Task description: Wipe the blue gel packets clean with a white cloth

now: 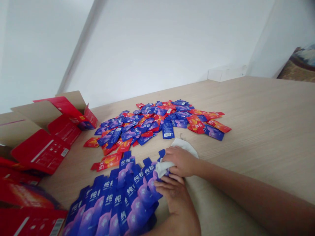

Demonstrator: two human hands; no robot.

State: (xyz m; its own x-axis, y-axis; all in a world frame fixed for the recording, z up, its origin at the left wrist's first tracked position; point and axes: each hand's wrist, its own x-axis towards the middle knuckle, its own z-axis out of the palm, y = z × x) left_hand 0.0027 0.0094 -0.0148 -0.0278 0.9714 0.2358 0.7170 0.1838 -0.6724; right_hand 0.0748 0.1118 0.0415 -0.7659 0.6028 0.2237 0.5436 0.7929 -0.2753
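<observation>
My right hand (180, 160) grips a white cloth (188, 148), which is pressed against the upper part of a purple-blue pouch (161, 153). Just below it my left hand (171, 189) has its fingers closed on the same pouch, near the right end of the layered rows; the thumb is hidden. Overlapping purple-blue pouches (109, 200) with white lettering and a plump lilac fruit-like picture fill the lower middle. Most of the wiped pouch is covered by the cloth and fingers.
Beyond my hands lies a loose heap of blue and red-orange pouches (147, 123). Open red cartons (46, 152) with raised flaps stand along the left. A white box (226, 73) sits against the wall at the wooden table's (258, 131) far edge.
</observation>
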